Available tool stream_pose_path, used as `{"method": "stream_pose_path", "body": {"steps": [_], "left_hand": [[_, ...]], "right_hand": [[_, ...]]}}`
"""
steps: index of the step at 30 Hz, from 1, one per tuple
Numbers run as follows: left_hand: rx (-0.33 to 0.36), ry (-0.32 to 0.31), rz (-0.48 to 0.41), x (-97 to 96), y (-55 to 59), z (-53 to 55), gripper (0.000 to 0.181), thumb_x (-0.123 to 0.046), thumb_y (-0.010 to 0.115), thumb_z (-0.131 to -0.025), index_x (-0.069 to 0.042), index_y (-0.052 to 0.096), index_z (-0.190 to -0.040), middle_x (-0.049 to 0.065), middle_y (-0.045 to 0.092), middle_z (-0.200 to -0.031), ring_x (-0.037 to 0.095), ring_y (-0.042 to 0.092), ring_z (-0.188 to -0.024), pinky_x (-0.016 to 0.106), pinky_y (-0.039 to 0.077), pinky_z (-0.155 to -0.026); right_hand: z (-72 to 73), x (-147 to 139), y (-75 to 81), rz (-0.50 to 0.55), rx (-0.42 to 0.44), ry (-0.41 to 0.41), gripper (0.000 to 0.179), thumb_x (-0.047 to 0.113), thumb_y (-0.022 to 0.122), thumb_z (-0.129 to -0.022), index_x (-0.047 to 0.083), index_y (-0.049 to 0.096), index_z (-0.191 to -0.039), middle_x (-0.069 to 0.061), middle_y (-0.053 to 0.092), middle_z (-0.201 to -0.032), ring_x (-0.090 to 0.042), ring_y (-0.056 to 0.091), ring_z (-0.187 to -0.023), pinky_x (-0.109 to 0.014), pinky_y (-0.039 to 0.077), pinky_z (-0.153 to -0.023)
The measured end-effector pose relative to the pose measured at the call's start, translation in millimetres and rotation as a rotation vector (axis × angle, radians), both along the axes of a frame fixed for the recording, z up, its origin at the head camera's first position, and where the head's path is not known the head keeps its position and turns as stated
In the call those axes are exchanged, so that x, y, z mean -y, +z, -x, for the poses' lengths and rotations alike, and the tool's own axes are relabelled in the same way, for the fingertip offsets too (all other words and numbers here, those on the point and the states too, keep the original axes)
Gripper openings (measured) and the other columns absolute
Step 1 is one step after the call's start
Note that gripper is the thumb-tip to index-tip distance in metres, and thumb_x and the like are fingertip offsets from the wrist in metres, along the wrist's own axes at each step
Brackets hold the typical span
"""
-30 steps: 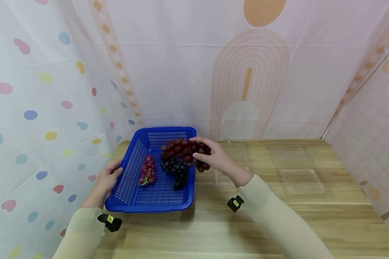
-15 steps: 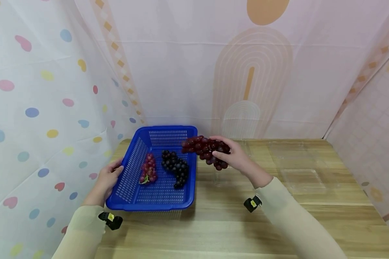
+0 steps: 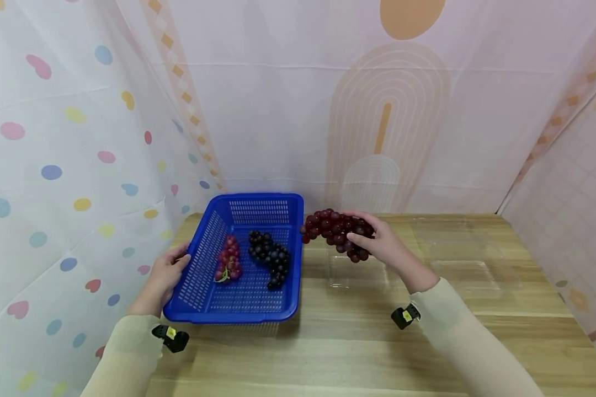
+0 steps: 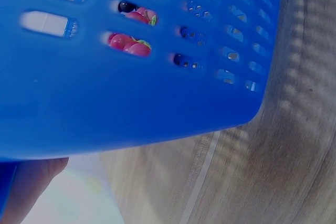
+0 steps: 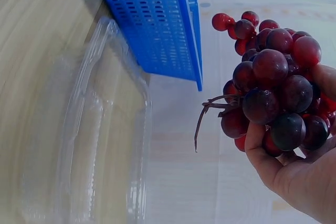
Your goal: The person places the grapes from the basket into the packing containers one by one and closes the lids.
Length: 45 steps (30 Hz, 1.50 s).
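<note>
My right hand (image 3: 381, 241) grips a bunch of dark red grapes (image 3: 336, 231) in the air, just right of the blue basket (image 3: 238, 318). In the right wrist view, thumb and fingers curl round the grapes (image 5: 273, 72), and a thin brown stem sticks out. Under the bunch stands a clear plastic box (image 3: 357, 275), partly covered by grapes and hand. At the basket's left rim, my left hand (image 3: 166, 274) holds on with the thumb on top; its other fingers are mostly hidden. A small pink bunch of grapes (image 3: 228, 259) and a black bunch (image 3: 270, 256) lie inside the basket.
Another clear plastic box (image 3: 464, 275) lies on the wooden table (image 3: 347, 353) to the right. A dotted curtain (image 3: 94, 182) closes the left side, and a patterned curtain (image 3: 278, 127) hangs along the table's back edge.
My right hand has lifted the dark red grapes out of the basket and moved right with them, over the nearer clear box. The left hand stays on the basket rim.
</note>
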<state>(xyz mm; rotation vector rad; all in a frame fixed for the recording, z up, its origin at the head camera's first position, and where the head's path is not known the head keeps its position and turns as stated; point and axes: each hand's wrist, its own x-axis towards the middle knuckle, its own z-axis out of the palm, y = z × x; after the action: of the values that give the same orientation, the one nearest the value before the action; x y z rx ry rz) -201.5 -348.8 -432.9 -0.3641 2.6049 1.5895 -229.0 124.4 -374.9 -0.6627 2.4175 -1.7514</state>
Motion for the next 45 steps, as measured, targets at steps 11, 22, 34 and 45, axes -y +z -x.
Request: {"method": "stream_pose_path", "body": {"steps": [11,22,34,45], "left_hand": [[0.002,0.005,-0.001,-0.2,-1.0,1.4,0.050,-0.025,0.033,-0.104,-0.010,0.023,-0.151,0.021,0.036,-0.145,0.003,0.049,-0.094,0.015,0.046,-0.074],[-0.002,0.003,0.001,0.7,-2.2,1.1,0.050,-0.025,0.033,-0.104,-0.009,0.023,-0.151,0.021,0.035,-0.146,0.001,0.048,-0.093,0.014,0.046,-0.074],[0.008,0.008,0.000,1.2,-2.3,1.4,0.050,-0.026,0.033,-0.104,-0.010,0.022,-0.151,0.021,0.033,-0.147,0.006,0.048,-0.098,0.013,0.045,-0.074],[-0.007,0.004,-0.012,1.2,-3.1,0.8,0.050,-0.024,0.032,-0.104,-0.009,0.022,-0.151,0.021,0.033,-0.147,0.002,0.048,-0.095,0.014,0.045,-0.074]], "right_hand": [[0.2,-24,-12.9,0.021,0.048,-0.014,0.048,0.010,0.059,-0.093,0.015,0.046,-0.139,-0.014,0.046,-0.141,-0.033,0.048,-0.124,-0.045,0.043,-0.098],[0.1,-42,-26.0,-0.041,0.019,-0.040,0.048,0.010,0.059,-0.094,0.013,0.045,-0.140,-0.015,0.044,-0.144,-0.035,0.046,-0.126,-0.050,0.040,-0.100],[-2.5,-49,-35.0,-0.087,-0.004,-0.047,0.046,0.011,0.060,-0.093,0.016,0.049,-0.137,-0.013,0.045,-0.143,-0.035,0.042,-0.129,-0.055,0.035,-0.103],[-3.8,-50,-46.7,-0.189,-0.165,-0.069,0.043,0.013,0.063,-0.091,0.012,0.052,-0.133,-0.017,0.051,-0.137,-0.039,0.048,-0.124,-0.057,0.037,-0.101]]}}
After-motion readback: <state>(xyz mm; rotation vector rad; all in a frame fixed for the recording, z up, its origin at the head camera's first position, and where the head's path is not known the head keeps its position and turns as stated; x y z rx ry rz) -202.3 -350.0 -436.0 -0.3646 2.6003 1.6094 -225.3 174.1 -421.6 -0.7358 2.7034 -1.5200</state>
